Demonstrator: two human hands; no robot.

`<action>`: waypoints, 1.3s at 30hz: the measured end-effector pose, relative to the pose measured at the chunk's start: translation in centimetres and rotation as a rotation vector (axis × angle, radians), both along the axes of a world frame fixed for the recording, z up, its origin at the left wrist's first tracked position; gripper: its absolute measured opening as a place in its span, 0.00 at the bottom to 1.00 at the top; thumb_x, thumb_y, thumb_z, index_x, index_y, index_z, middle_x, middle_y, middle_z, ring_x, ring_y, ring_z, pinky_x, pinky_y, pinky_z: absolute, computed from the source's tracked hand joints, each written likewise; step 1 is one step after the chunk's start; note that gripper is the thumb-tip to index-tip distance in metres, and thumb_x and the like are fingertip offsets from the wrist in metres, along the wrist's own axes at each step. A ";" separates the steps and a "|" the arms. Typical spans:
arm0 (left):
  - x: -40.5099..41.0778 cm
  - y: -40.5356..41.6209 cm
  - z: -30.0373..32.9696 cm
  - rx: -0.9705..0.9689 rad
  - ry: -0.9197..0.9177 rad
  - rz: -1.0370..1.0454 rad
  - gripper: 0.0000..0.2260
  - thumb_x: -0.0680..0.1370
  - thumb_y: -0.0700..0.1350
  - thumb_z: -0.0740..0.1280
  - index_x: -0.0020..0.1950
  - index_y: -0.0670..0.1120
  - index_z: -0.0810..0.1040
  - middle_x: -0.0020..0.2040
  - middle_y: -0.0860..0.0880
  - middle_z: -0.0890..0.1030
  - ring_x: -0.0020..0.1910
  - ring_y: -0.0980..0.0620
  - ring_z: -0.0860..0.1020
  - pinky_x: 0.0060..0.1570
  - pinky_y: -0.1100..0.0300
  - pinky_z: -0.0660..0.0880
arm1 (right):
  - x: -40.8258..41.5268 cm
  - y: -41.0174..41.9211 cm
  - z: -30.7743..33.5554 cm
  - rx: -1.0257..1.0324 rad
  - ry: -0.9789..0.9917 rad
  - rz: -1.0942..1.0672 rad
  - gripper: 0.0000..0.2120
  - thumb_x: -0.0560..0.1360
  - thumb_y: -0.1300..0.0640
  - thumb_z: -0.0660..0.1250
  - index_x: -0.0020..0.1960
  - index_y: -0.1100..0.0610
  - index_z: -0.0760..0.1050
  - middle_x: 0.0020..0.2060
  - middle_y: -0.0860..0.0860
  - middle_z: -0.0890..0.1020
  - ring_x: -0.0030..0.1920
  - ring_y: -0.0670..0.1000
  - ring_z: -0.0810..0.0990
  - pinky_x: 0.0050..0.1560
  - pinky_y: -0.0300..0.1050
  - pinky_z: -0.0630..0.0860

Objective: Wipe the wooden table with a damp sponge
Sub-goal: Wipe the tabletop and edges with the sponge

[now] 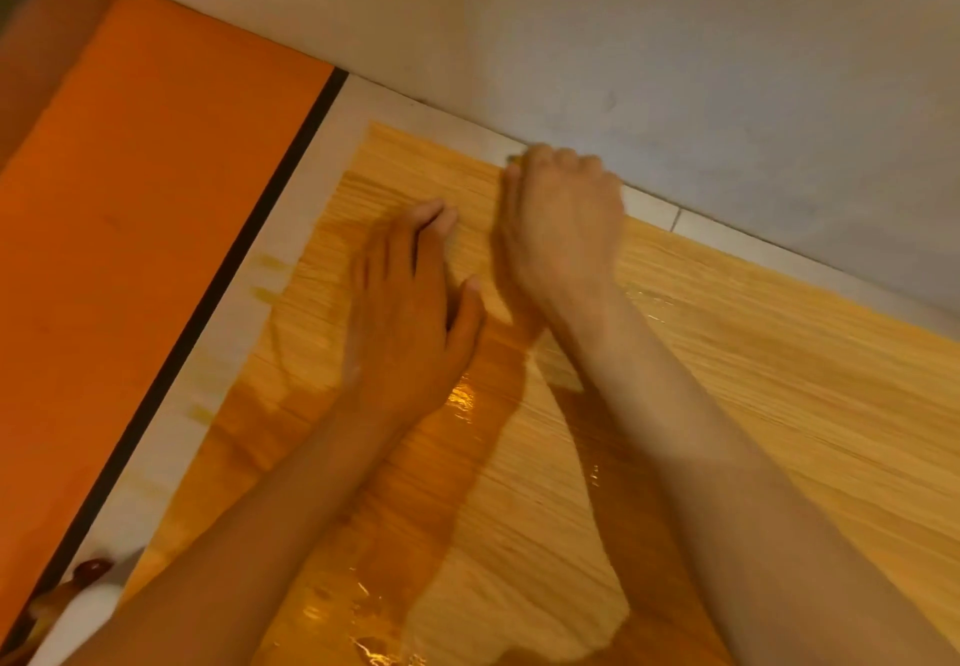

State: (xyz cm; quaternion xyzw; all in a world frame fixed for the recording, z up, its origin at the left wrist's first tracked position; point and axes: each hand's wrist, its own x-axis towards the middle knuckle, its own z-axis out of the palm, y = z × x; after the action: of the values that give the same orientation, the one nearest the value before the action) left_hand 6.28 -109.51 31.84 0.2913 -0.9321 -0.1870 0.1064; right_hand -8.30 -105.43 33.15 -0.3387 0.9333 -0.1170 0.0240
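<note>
The wooden table has a yellow grained top with a pale border, and wet glossy patches shine near its middle and bottom. My right hand is closed and pressed down at the table's far edge next to the wall. Only a small greenish corner of the sponge shows past its fingertips; the rest is hidden under the hand. My left hand lies flat on the wood just to the left, fingers slightly spread, holding nothing.
A grey wall runs along the table's far edge. An orange surface lies to the left beyond a dark strip. A white object with a reddish part sits at the bottom left corner.
</note>
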 end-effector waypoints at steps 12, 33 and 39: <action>0.2 -0.2 0.4 0.067 -0.005 -0.004 0.24 0.81 0.51 0.60 0.74 0.40 0.69 0.74 0.43 0.70 0.72 0.43 0.69 0.70 0.44 0.67 | -2.9 11.9 1.3 0.009 -0.126 -0.046 0.16 0.84 0.51 0.51 0.57 0.58 0.74 0.50 0.60 0.79 0.50 0.62 0.73 0.48 0.51 0.66; 14.9 0.9 0.3 0.023 -0.097 0.198 0.25 0.84 0.51 0.54 0.78 0.41 0.65 0.79 0.44 0.64 0.77 0.47 0.63 0.73 0.43 0.67 | 4.9 -5.6 0.4 -0.184 -0.224 0.539 0.20 0.84 0.55 0.55 0.74 0.55 0.65 0.75 0.52 0.64 0.78 0.56 0.54 0.78 0.56 0.48; 14.6 0.8 0.6 0.017 -0.150 0.198 0.25 0.84 0.51 0.54 0.77 0.40 0.66 0.78 0.43 0.65 0.77 0.45 0.64 0.75 0.48 0.65 | 9.1 -1.3 0.3 -0.079 -0.182 0.825 0.20 0.83 0.55 0.57 0.74 0.56 0.67 0.74 0.51 0.66 0.78 0.54 0.56 0.78 0.56 0.51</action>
State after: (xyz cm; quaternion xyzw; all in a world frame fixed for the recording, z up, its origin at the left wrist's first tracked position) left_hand 20.90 -108.70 32.44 0.3958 -0.9026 -0.1610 0.0520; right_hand 0.85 -106.71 33.45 -0.6727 0.7085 -0.1625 0.1382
